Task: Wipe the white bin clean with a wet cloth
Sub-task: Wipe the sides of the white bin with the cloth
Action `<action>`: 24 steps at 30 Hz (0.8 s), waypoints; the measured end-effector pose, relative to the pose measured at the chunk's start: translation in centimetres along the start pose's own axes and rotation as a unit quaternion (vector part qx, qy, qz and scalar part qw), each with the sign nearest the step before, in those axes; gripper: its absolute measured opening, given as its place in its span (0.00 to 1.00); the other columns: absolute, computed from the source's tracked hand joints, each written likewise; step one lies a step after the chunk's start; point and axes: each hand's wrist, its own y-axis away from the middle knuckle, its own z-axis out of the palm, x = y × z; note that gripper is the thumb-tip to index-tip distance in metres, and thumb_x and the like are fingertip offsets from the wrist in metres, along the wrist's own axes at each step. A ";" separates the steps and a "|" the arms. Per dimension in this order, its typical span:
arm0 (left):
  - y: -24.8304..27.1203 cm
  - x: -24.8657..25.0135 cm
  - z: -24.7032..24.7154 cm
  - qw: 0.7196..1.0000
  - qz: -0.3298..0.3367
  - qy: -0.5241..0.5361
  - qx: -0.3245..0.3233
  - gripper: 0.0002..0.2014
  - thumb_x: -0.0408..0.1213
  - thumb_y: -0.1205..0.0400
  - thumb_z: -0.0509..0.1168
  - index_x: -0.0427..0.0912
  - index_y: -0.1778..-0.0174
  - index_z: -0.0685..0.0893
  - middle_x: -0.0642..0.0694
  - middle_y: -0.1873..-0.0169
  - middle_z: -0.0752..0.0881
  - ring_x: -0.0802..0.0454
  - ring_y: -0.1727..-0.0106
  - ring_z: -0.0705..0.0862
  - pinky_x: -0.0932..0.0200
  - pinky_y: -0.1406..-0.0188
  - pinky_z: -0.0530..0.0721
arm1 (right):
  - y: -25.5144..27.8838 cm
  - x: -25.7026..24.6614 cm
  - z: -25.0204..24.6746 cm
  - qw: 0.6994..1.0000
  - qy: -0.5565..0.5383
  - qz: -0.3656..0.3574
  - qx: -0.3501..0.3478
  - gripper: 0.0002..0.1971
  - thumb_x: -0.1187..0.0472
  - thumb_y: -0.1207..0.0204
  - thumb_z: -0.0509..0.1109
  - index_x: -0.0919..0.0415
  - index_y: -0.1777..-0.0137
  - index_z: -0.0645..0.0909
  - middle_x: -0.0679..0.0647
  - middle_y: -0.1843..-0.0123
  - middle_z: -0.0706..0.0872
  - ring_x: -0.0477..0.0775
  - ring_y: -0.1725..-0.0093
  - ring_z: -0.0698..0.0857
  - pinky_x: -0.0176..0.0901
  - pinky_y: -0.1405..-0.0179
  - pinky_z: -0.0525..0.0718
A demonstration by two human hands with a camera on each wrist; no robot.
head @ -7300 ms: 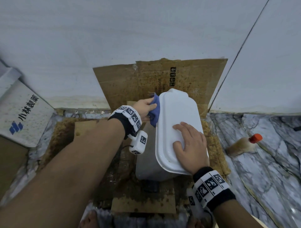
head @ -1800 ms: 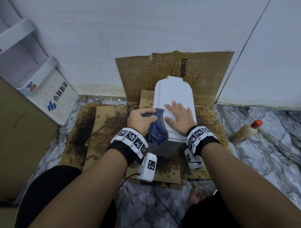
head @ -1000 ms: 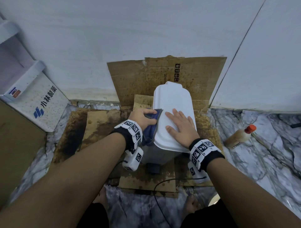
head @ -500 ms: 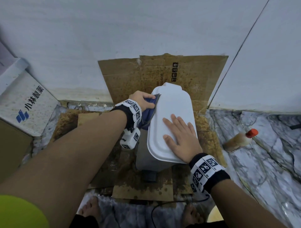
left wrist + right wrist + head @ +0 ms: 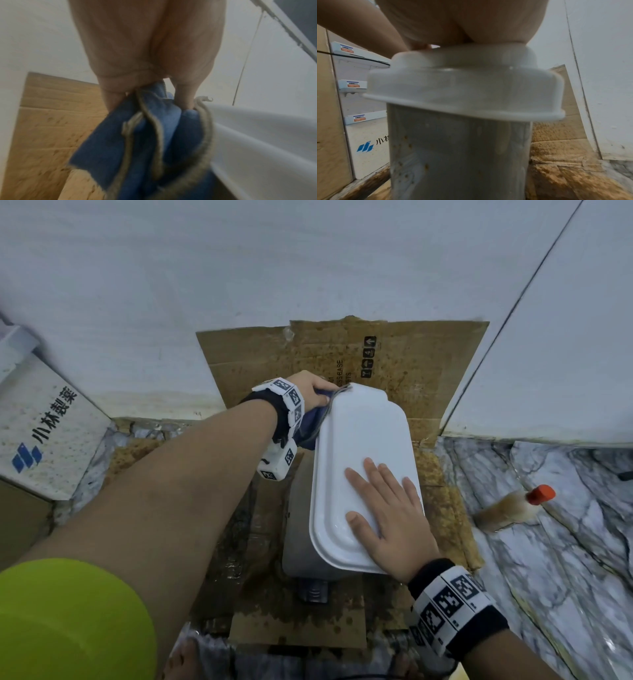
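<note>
White bin (image 5: 363, 460) stands upright on stained brown cardboard (image 5: 267, 529) spread over a marble floor (image 5: 561, 542), lid closed, back end near the wall (image 5: 239, 285) where another cardboard sheet leans up. Right hand (image 5: 387, 522) lies flat on the near half of the lid, fingers (image 5: 373, 474) straight and slightly spread, thumb out to the left, palm pressing down (right wrist view shows the heel of the hand sitting on the lid top, fingers themselves out of sight there). Left hand (image 5: 310, 392) is at the far left corner of the lid, gripping a blue cloth (image 5: 313, 424) against the lid's left edge; the cloth hangs down between the wrist and the bin side. In the left wrist view the fingers (image 5: 185, 97) are curled round the bunched blue cloth (image 5: 140, 146), its frayed tan hem looping in front, and the cloth touches the white lid rim on the right (picture is blurred, so exact contact line unclear). Bin body below the lid is grey-white with small rusty-brown specks on its front face (image 5: 423, 162), lid overhanging it all round. Both wrists wear black bands with square-pattern markers. A bottle with an orange cap (image 5: 513, 506) lies on the floor to the right of the bin, well apart. A white box with blue logo and printed characters (image 5: 44, 436) leans at the left, next to a plain cardboard box. A yellow-green sleeve (image 5: 68, 621) fills the lower left corner.
</note>
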 end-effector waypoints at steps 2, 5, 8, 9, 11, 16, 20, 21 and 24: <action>-0.7 0.7 0.1 1.000 0.009 -0.008 0.008 0.17 0.31 0.14 0.60 0.51 0.34 0.85 0.51 0.49 0.89 0.51 0.59 0.82 0.71 0.66 0.80 | 0.0 0.0 -0.1 1.000 0.002 -0.001 -0.002 0.31 0.33 0.23 0.39 0.32 0.18 0.46 0.39 0.14 0.43 0.43 0.15 0.41 0.51 0.17 0.37; -1.3 1.7 0.4 1.000 0.006 0.011 0.019 0.16 0.33 0.13 0.58 0.44 0.33 0.85 0.53 0.61 0.82 0.58 0.70 0.72 0.78 0.83 0.68 | -0.2 0.2 -0.2 1.000 -0.005 0.003 0.000 0.31 0.32 0.23 0.40 0.31 0.19 0.46 0.38 0.14 0.43 0.41 0.15 0.40 0.49 0.17 0.36; -1.1 1.3 1.5 0.999 -0.017 0.010 0.046 0.17 0.36 0.11 0.54 0.50 0.31 0.83 0.53 0.60 0.84 0.58 0.74 0.72 0.70 0.81 0.68 | -0.2 0.3 -0.4 1.000 -0.013 0.010 0.003 0.31 0.33 0.24 0.42 0.30 0.19 0.47 0.36 0.15 0.43 0.40 0.16 0.40 0.48 0.17 0.36; -0.8 0.8 1.9 0.998 -0.035 0.025 0.055 0.18 0.38 0.10 0.52 0.50 0.30 0.82 0.52 0.61 0.85 0.56 0.76 0.72 0.67 0.81 0.68 | -0.2 0.2 -0.4 1.000 -0.012 0.012 -0.001 0.31 0.33 0.24 0.42 0.30 0.19 0.47 0.36 0.15 0.42 0.40 0.16 0.40 0.48 0.17 0.36; -0.2 -0.4 2.5 0.994 -0.050 0.065 0.068 0.18 0.41 0.10 0.51 0.50 0.29 0.81 0.48 0.55 0.88 0.53 0.73 0.75 0.63 0.77 0.71 | -0.1 -0.1 -0.4 1.000 -0.014 0.013 -0.005 0.31 0.33 0.24 0.41 0.30 0.20 0.47 0.35 0.15 0.42 0.40 0.16 0.40 0.48 0.17 0.36; 2.8 -2.2 4.5 0.973 -0.073 0.208 0.068 0.20 0.37 0.10 0.52 0.45 0.21 0.72 0.47 0.32 0.81 0.46 0.36 0.82 0.59 0.44 0.78 | -0.4 -0.4 -0.7 0.999 -0.019 0.027 -0.004 0.33 0.32 0.27 0.41 0.31 0.19 0.50 0.33 0.17 0.42 0.40 0.16 0.41 0.49 0.17 0.37; 5.9 -4.2 7.1 0.954 -0.074 0.285 0.059 0.19 0.40 0.12 0.57 0.48 0.24 0.74 0.47 0.33 0.83 0.46 0.34 0.82 0.43 0.31 0.80 | -0.5 -0.7 -0.6 0.999 -0.014 0.032 -0.007 0.33 0.31 0.27 0.40 0.32 0.20 0.50 0.37 0.15 0.44 0.43 0.15 0.43 0.52 0.17 0.38; 7.1 -4.3 7.4 0.951 -0.075 0.296 0.048 0.18 0.40 0.12 0.57 0.48 0.25 0.76 0.47 0.33 0.84 0.46 0.36 0.83 0.44 0.32 0.80 | -0.6 -0.9 -0.5 0.999 -0.012 0.033 -0.006 0.33 0.30 0.27 0.39 0.32 0.20 0.50 0.37 0.14 0.45 0.44 0.15 0.44 0.53 0.17 0.39; 10.1 -5.5 8.2 0.924 -0.108 0.362 0.054 0.17 0.38 0.13 0.61 0.46 0.27 0.78 0.50 0.37 0.84 0.49 0.40 0.84 0.51 0.37 0.82 | -0.9 -1.7 -0.3 0.999 -0.009 0.041 0.001 0.35 0.25 0.29 0.38 0.32 0.21 0.53 0.40 0.14 0.49 0.46 0.15 0.47 0.55 0.17 0.41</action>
